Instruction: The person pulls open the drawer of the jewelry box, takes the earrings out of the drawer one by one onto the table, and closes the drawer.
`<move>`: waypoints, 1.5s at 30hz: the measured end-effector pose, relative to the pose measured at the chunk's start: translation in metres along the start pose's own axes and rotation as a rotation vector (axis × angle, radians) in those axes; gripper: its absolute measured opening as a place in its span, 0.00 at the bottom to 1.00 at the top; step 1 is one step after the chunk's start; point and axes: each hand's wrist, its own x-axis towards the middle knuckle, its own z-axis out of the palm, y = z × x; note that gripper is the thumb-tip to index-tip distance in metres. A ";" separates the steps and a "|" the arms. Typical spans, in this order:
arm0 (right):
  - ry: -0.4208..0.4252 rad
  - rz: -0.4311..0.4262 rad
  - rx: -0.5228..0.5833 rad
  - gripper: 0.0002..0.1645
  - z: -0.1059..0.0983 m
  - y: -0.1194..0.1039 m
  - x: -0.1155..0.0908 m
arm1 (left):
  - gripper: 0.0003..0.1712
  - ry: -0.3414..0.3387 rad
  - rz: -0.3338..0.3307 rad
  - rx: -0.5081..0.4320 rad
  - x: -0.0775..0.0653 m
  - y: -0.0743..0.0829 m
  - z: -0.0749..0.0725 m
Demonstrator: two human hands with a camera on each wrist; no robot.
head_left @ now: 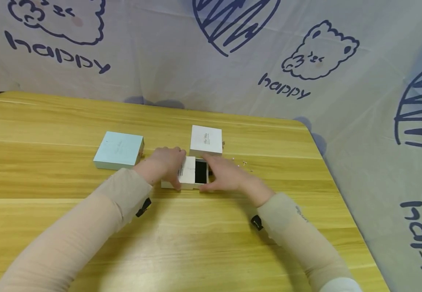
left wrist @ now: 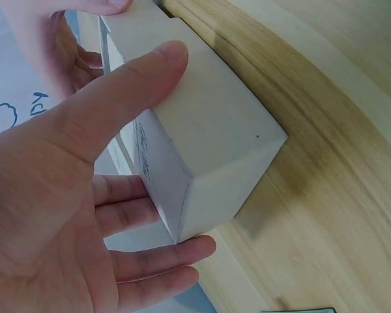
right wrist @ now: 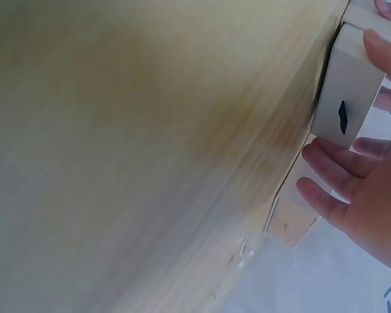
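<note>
A small white drawer box (head_left: pixel 187 172) sits on the wooden table between the two hands. Its drawer (right wrist: pixel 348 85) is partly out toward the right, showing a black lining (head_left: pixel 201 172) and a black pull tab (right wrist: pixel 343 117) on the front. The left hand (head_left: pixel 165 164) grips the white sleeve (left wrist: pixel 215 111), thumb along the near side and fingers at the far side. At the drawer end, the right hand (head_left: pixel 229 174) holds the drawer with its thumb on the near side and fingers on the far side.
Behind the drawer box stands another white box (head_left: pixel 206 139), lid printed with small text. A pale blue box (head_left: pixel 119 149) lies to the left. Several tiny shiny pieces (head_left: pixel 245 163) lie beyond the right hand. A printed cloth (head_left: pixel 167 52) hangs behind the table.
</note>
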 end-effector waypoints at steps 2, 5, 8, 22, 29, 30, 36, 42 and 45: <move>0.004 -0.005 0.014 0.60 0.001 -0.002 0.002 | 0.48 -0.002 -0.001 0.002 0.000 0.000 0.000; 0.013 -0.017 0.018 0.60 0.003 -0.004 0.004 | 0.48 -0.004 -0.003 0.004 0.000 0.000 0.000; 0.013 -0.036 0.026 0.59 0.005 -0.005 0.005 | 0.48 -0.004 -0.006 -0.001 0.000 0.000 0.001; 0.027 -0.046 -0.012 0.35 0.004 0.005 -0.001 | 0.50 -0.010 -0.013 0.002 0.002 -0.002 0.002; 0.019 -0.061 -0.022 0.29 0.002 -0.004 0.000 | 0.49 -0.010 -0.004 0.005 0.002 -0.001 0.001; 0.020 -0.063 -0.028 0.28 0.002 -0.006 0.001 | 0.49 -0.010 -0.003 0.004 0.002 -0.001 0.001; 0.018 -0.119 -0.114 0.29 0.005 -0.013 0.002 | 0.48 -0.005 -0.002 0.000 0.002 0.000 0.001; 0.008 -0.112 -0.120 0.31 0.004 -0.013 0.000 | 0.48 -0.007 -0.012 0.013 0.003 0.001 0.001; -0.009 -0.114 -0.120 0.33 0.000 -0.013 -0.003 | 0.49 -0.016 -0.026 0.034 0.001 0.000 -0.001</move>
